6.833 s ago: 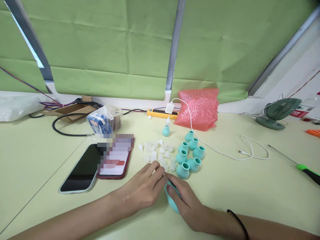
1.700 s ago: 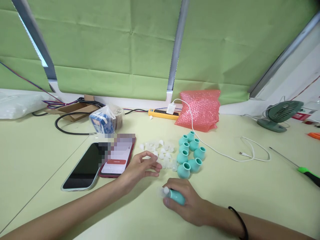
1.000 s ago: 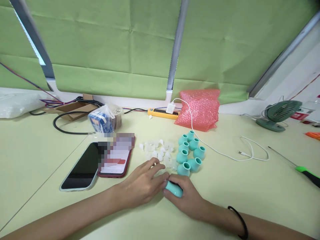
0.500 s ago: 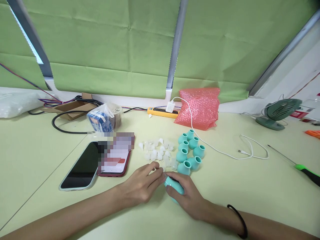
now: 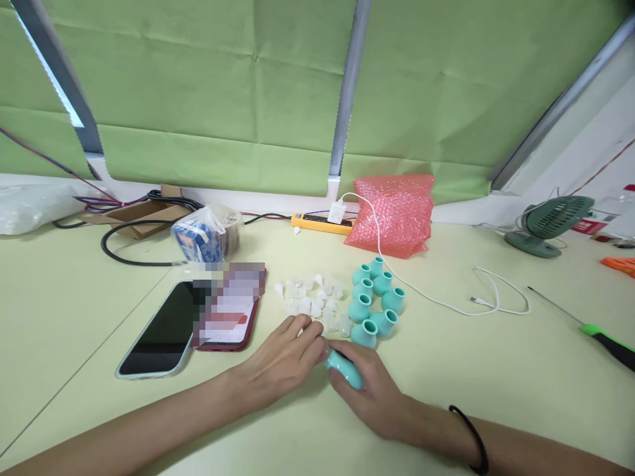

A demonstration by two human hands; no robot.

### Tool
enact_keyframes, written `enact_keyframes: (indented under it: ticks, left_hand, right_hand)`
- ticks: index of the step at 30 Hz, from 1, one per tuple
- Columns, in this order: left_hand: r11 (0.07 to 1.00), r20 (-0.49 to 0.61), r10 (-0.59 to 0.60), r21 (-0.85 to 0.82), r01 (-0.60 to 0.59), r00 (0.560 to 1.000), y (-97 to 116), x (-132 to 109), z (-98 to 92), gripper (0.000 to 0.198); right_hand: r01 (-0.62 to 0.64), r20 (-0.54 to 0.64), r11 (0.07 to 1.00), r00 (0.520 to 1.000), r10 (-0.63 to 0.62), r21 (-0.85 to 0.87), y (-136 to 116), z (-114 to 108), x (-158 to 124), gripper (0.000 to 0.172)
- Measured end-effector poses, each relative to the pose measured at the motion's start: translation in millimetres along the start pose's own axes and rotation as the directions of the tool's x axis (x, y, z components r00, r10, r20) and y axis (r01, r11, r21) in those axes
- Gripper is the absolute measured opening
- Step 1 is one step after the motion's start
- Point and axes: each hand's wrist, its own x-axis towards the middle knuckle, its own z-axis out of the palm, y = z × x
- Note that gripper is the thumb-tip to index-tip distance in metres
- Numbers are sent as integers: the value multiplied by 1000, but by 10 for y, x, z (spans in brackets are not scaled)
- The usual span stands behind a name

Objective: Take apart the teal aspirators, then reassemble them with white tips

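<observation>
My right hand (image 5: 374, 383) is wrapped around a turquoise vase-shaped piece (image 5: 344, 370), which lies tilted with its narrow end toward my left hand. My left hand (image 5: 290, 354) has its fingers curled and pressed together at that end; whatever they pinch is hidden. Just beyond my fingers lie several small translucent white plastic pieces (image 5: 316, 306), scattered loosely. Beside them, several more turquoise vase-shaped pieces (image 5: 364, 332) stand in a cluster with their round openings facing up.
To the left lie a dark-screened phone (image 5: 161, 334) and a red-cased phone (image 5: 231, 314). Behind are a plastic-wrapped blue package (image 5: 201, 238), a yellow power strip (image 5: 322, 225) and a pink bubble-wrap bag (image 5: 394, 215). A white cable (image 5: 436, 301), screwdriver (image 5: 590, 328) and green fan (image 5: 553, 221) occupy the right.
My left fingers have curled down closer against the end of the turquoise piece. My right hand keeps hold of it, in nearly the same place.
</observation>
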Motion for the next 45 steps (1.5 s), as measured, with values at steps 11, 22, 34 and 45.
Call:
enact_keyframes:
  ticks: [11,22,34,45]
  left_hand:
    - [995,-128,65,-68,-74,990,-39,27,-109,15]
    - [783,-255,-369,-604,151,894,44,43,-138,8]
    - [706,-1,-511,-571,419,860,-165,29,-21,22]
    - [997,-151,46,-50,-54,987,218,3,-120,35]
  right_hand:
    - [35,-1,999,999,-35,-13,25,-5,-3,22]
    - [79,-71,996,994,-82,-42,28,-3,-50,25]
    - [259,-103,958,957,-271,-120,-10,2,-55,26]
    - [324,-91,946,943,-320,30,-30,10,-42,10]
